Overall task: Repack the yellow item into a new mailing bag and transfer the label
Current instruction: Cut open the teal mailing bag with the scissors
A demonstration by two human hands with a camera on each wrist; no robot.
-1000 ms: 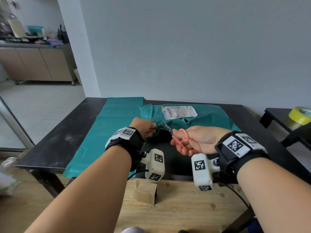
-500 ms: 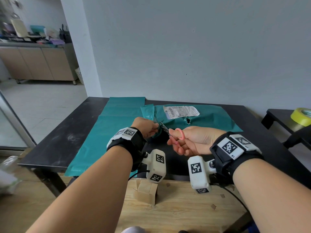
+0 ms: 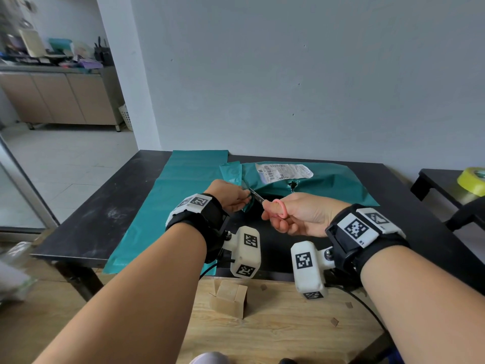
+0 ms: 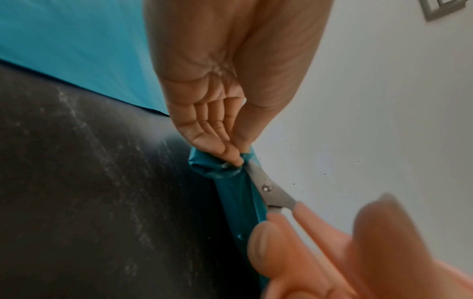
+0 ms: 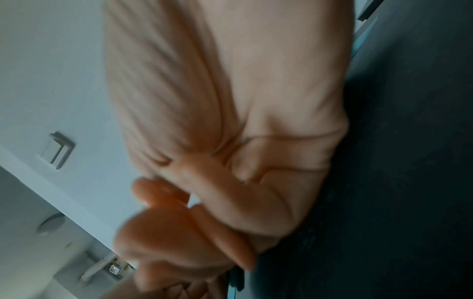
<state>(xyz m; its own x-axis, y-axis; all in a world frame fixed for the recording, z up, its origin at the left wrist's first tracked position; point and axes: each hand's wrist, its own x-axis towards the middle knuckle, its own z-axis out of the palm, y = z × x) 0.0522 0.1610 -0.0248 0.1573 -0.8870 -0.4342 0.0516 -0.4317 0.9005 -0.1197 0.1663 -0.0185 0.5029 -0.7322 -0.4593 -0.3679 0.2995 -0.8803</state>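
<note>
**Snipping into the old teal mailer at the black table**

Setup is a scuffed matte black table (image 3: 86, 219) pushed against a plain pale grey wall (image 3: 288, 74). Left of the table the room opens onto a tiled floor with a beige cabinet run (image 3: 60, 101) and a cluttered counter. Right of the table is a second dark surface with a yellow-green roll of tape (image 3: 471, 179) on it. Just in front of the table sits a light wooden bench top (image 3: 275, 324) with a small cardboard box (image 3: 229, 298).

On the table: a flat, smooth teal plastic mailing bag (image 3: 168, 206) covering the left part, and beside it toward the wall a crumpled teal mailing bag (image 3: 328, 185) with a torn hole and a white printed shipping label (image 3: 284, 172) stuck on top.

The left hand (image 3: 231, 195) is pinching a bunched corner of the crumpled bag, fingertips (image 4: 236, 159) and thumb pressed together on the plastic, lifted a bit off the table. The right hand (image 3: 296, 216) is curled through the handles of small pink-handled scissors (image 3: 265, 202), whose steel blades (image 4: 271, 188) sit right against that pinched fold, just beside the left fingertips.

Can't see the yellow item anywhere, so can't tell where it is. The blade tips are hidden behind the plastic. The right wrist view is mostly blurry palm (image 5: 256, 121).
</note>
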